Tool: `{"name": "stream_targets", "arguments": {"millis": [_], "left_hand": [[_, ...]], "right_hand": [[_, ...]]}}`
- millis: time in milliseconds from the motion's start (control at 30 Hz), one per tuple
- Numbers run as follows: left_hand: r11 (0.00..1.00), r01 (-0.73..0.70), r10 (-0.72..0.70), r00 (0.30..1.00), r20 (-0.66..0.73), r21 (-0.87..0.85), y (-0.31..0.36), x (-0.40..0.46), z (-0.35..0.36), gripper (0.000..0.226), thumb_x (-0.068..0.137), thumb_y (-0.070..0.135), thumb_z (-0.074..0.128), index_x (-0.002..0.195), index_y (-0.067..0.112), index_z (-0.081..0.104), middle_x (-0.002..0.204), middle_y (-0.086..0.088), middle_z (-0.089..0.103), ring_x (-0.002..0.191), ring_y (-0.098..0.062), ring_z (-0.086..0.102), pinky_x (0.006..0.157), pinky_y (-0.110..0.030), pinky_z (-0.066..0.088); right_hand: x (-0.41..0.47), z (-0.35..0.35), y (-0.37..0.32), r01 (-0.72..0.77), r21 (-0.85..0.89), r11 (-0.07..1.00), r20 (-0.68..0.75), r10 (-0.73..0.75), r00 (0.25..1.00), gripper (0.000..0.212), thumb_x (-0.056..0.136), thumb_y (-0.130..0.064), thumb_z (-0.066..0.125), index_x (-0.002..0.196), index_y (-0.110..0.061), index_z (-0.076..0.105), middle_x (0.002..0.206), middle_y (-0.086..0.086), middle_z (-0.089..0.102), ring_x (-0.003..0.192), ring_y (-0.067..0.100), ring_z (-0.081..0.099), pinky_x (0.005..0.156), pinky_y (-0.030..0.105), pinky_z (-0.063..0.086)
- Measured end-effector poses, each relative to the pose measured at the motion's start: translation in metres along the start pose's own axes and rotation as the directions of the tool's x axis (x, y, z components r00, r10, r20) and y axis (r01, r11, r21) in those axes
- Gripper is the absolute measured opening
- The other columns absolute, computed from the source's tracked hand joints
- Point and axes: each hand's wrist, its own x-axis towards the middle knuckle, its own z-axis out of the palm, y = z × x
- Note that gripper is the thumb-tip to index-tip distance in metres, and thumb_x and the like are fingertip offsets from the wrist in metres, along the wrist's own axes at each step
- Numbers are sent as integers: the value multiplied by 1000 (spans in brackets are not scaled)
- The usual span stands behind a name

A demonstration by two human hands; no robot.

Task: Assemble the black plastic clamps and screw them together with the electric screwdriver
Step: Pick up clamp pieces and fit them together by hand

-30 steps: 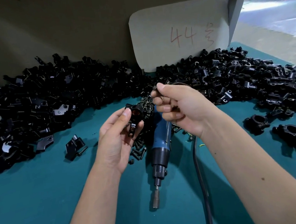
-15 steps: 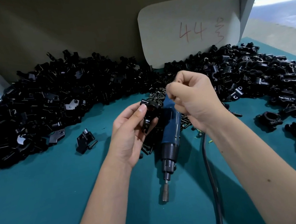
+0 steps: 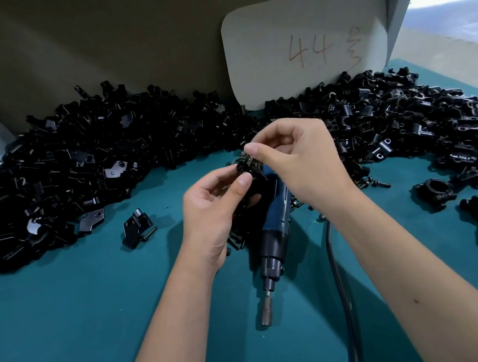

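Two bare forearms enter from the near edge over the teal matte surface point(image 3: 70, 331). Between them lies the blue-and-black electric screwdriver point(image 3: 274, 224), its metal bit tip pointing toward the near edge; its far end is hidden under the hands. A black power cable point(image 3: 343, 302) runs from beneath the right wrist down to the near edge, where it is cut off.

Above the tool, the left hand point(image 3: 214, 213) holds a small black plastic clamp piece point(image 3: 245, 168), its thumb and fingers curled round it; most of the piece is covered by the fingers, so its shape is hard to make out. The right hand point(image 3: 300, 159) meets it from the right, thumb and forefinger pinched together right at the piece's top. Whether they pinch a screw cannot be told; anything there is too small and dark to see. Under and around the hands lies a scatter of small black screws point(image 3: 235, 241), partly hidden.

To the left, a single black clamp half with a screw beside it point(image 3: 136, 228) sits apart. At the right, two assembled black ring-shaped clamps point(image 3: 436, 189) rest on the surface; the nearer one is close to the frame edge.

Farther back, a long heap of loose black plastic clamp parts point(image 3: 97, 166) stretches across the whole width, its individual pieces blurring together. Behind it a pale cardboard sign with "44" written in red point(image 3: 306, 44) leans against a brown wall point(image 3: 99, 42).
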Motion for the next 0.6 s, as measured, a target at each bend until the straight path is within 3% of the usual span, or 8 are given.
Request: {"name": "stream_targets", "arguments": {"millis": [267, 400, 467, 600], "left_hand": [[1000, -2, 3, 1000, -30, 15, 0, 1, -1, 44, 77, 21, 79, 116, 1, 73, 102, -14, 79, 91, -22, 76, 78, -29, 60], [1000, 0, -1, 1000, -23, -27, 1, 2, -4, 36, 80, 20, 77, 112, 3, 74, 104, -13, 79, 95, -22, 76, 79, -28, 60], [1000, -7, 7, 1000, -6, 7, 1, 1, -5, 38, 79, 20, 77, 113, 3, 74, 104, -13, 79, 95, -21, 76, 79, -28, 60], [999, -10, 9, 999, 35, 42, -2, 0, -1, 35, 80, 19, 77, 112, 3, 75, 104, -16, 78, 95, -25, 76, 77, -28, 60]], "right_hand": [[-4, 5, 2, -6, 75, 997, 67, 1, 998, 7, 86, -24, 85, 81, -22, 81, 78, -4, 78, 75, 18, 75, 73, 39, 63], [-3, 3, 6, 8, 86, 996, 153, -21, 988, 10, 92, -25, 80, 83, -30, 81, 81, -8, 77, 70, 2, 69, 68, 21, 53], [-3, 0, 7, -18, 97, 995, 201, -2, 980, 11, 92, -20, 79, 83, -26, 80, 79, -6, 77, 69, 3, 69, 68, 21, 53], [-4, 0, 7, -94, 67, 993, 178, 81, 981, 27, 92, -28, 81, 73, -12, 69, 77, 13, 72, 68, 16, 64, 69, 37, 55]]}}
